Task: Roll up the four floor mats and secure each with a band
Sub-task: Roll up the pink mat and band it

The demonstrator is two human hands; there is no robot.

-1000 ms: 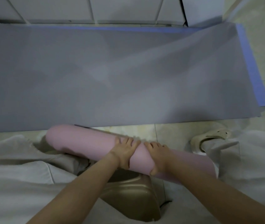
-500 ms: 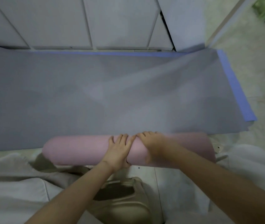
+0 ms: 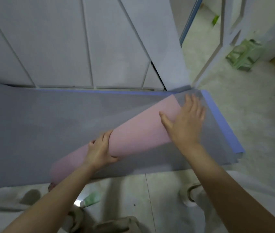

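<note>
A rolled pink mat lies slantwise on top of a flat grey mat, its far end raised toward the back right. My left hand grips the roll near its middle, fingers curled over its side. My right hand hovers at the roll's far end with fingers spread and straight; motion blur hides whether it touches the roll. A blue mat shows as a strip under the grey mat's right and back edges. No band is visible.
White cabinet doors stand right behind the mats. A doorway with pale floor tiles opens at the right, with a green container beyond. A small green bottle and my shoes are on the floor near me.
The pink roll has moved from near my knees onto the grey mat and swung slantwise. My right hand has left its middle and gone to its far end, opening.
</note>
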